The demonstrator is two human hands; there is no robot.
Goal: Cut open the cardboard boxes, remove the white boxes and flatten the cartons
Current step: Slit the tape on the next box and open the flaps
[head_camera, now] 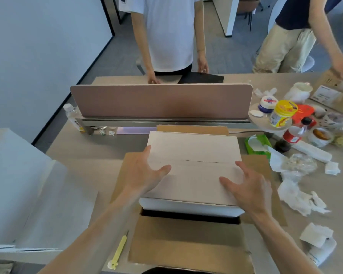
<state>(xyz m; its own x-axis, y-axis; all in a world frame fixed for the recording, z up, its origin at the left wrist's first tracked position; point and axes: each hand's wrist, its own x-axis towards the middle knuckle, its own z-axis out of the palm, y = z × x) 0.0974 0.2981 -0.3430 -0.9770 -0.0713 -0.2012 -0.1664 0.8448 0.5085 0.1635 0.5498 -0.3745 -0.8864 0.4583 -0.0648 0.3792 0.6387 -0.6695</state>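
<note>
Cardboard carton [186, 240] mostly hidden under white box [194, 147].

No readable text, labels on jar [281, 118] and bottle [292, 136] blurred

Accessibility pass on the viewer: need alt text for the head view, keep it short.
Two bare hands, left hand and right hand, rest with fingers spread on a white box that sits in an opened cardboard carton on a desk. A yellow cutter lies left of the carton; a person in a white shirt stands beyond the desk divider.
</note>
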